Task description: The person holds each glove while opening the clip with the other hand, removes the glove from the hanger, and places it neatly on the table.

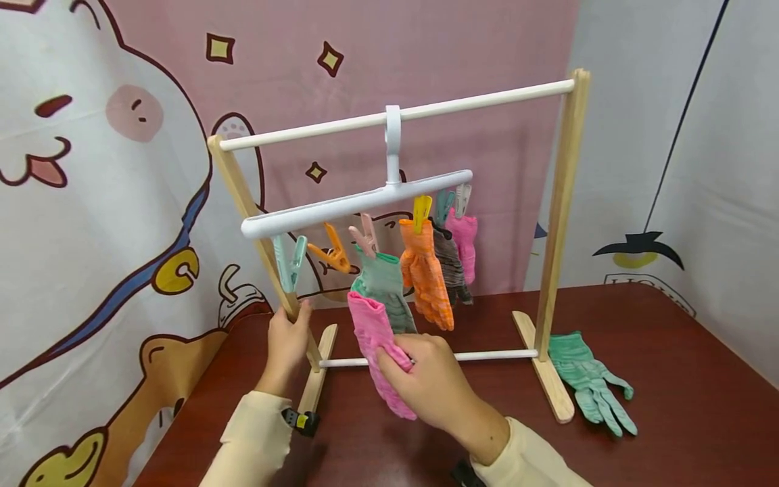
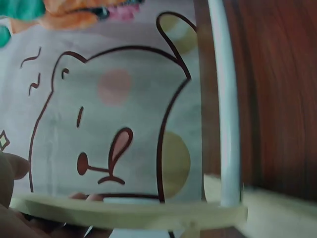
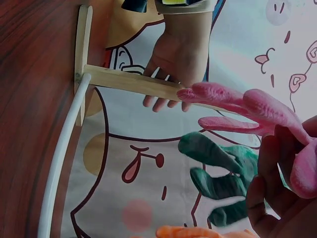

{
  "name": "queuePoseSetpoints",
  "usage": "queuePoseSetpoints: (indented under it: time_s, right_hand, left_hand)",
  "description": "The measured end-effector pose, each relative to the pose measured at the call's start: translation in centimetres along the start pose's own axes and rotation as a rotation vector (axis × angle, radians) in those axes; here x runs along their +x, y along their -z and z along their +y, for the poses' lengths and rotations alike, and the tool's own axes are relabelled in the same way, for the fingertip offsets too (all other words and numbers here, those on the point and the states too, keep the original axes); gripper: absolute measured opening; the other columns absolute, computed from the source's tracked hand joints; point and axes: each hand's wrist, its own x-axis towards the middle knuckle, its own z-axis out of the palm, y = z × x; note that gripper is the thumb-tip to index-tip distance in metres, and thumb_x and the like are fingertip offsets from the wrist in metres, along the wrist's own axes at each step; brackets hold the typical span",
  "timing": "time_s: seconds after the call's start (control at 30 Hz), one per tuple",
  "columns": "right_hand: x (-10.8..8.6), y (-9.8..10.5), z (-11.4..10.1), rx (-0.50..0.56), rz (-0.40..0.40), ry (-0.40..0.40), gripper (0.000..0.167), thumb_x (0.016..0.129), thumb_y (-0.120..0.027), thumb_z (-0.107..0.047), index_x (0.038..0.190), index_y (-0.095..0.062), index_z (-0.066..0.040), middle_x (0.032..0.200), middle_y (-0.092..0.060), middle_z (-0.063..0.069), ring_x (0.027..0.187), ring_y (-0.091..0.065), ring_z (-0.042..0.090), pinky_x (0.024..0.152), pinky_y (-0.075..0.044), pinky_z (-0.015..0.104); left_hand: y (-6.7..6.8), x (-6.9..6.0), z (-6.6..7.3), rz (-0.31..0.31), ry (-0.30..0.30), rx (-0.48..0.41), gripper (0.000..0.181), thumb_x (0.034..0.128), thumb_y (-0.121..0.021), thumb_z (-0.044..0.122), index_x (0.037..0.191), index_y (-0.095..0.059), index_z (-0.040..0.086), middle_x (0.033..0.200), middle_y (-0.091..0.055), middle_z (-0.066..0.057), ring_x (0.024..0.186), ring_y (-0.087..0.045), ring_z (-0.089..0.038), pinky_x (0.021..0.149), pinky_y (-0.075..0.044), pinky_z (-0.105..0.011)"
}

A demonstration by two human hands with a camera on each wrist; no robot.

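My right hand [image 1: 435,385] grips a pink glove [image 1: 370,330] by its side, cuff up, in front of the hanging green glove [image 1: 379,277]. The glove's fingers [image 3: 218,94] spread out in the right wrist view. With my left hand [image 1: 286,346] I hold the rack's left wooden post [image 1: 243,196], thumb on one side and fingers behind it. Above the hands a white hanger [image 1: 341,206] hangs from the rack's top rail. Near its left end, a mint clothespin [image 1: 289,262] and an orange clothespin [image 1: 331,250] carry nothing. A pink clothespin [image 1: 365,235] clips the green glove.
Further right on the hanger hang an orange glove [image 1: 426,274], a dark grey glove [image 1: 449,264] and a pink glove [image 1: 465,243]. Another green glove [image 1: 590,382] lies on the table [image 1: 681,406] beside the rack's right foot [image 1: 550,392]. A low white rail [image 1: 496,355] joins the posts.
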Motion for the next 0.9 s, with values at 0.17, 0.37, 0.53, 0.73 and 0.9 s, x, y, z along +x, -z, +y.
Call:
queuePoseSetpoints:
  time_s: [0.17, 0.37, 0.53, 0.73, 0.9]
  right_hand:
    - [0.0, -0.2, -0.1, 0.016, -0.015, -0.005, 0.044, 0.087, -0.072, -0.015, 0.055, -0.042, -0.021, 0.055, -0.036, -0.014, 0.053, -0.03, -0.002, 0.047, -0.024, 0.01]
    - [-0.1, -0.1, 0.1, 0.037, -0.029, -0.012, 0.044, 0.088, -0.071, -0.015, 0.055, -0.043, -0.021, 0.055, -0.035, -0.015, 0.054, -0.031, -0.003, 0.046, -0.024, 0.01]
    - [-0.1, 0.5, 0.2, 0.063, -0.018, -0.034, 0.043, 0.089, -0.071, -0.014, 0.056, -0.043, -0.02, 0.055, -0.035, -0.014, 0.053, -0.032, -0.003, 0.045, -0.026, 0.011]
    - [-0.4, 1.6, 0.0, 0.09, -0.016, -0.067, 0.036, 0.09, -0.071, -0.015, 0.06, -0.052, -0.021, 0.055, -0.044, -0.013, 0.052, -0.039, -0.003, 0.044, -0.033, 0.013]
    - [-0.5, 2.5, -0.2, 0.13, -0.023, -0.12, 0.028, 0.09, -0.072, -0.014, 0.066, -0.061, -0.019, 0.057, -0.055, -0.012, 0.053, -0.045, 0.0, 0.046, -0.04, 0.017]
  left_hand:
    - [0.3, 0.3, -0.8, 0.003, -0.023, 0.093, 0.04, 0.1062, -0.047, 0.031, 0.12, -0.067, 0.0, 0.11, -0.073, -0.022, 0.099, -0.072, -0.035, 0.085, -0.057, -0.049]
    - [0.6, 0.3, -1.3, -0.054, -0.022, 0.178, 0.039, 0.1069, -0.046, 0.031, 0.118, -0.068, 0.0, 0.109, -0.073, -0.024, 0.095, -0.074, -0.034, 0.081, -0.058, -0.048]
    - [0.4, 0.2, -1.5, -0.077, -0.024, 0.198, 0.041, 0.1072, -0.045, 0.032, 0.121, -0.065, -0.001, 0.112, -0.073, -0.023, 0.094, -0.074, -0.033, 0.079, -0.059, -0.048]
    - [0.3, 0.0, -1.4, -0.066, -0.01, 0.214, 0.041, 0.1072, -0.044, 0.032, 0.125, -0.063, 0.001, 0.111, -0.073, -0.021, 0.092, -0.075, -0.032, 0.077, -0.059, -0.048]
    - [0.4, -0.1, -1.4, -0.056, -0.027, 0.206, 0.041, 0.1076, -0.043, 0.033, 0.131, -0.06, 0.003, 0.116, -0.073, -0.016, 0.094, -0.074, -0.031, 0.079, -0.059, -0.048]
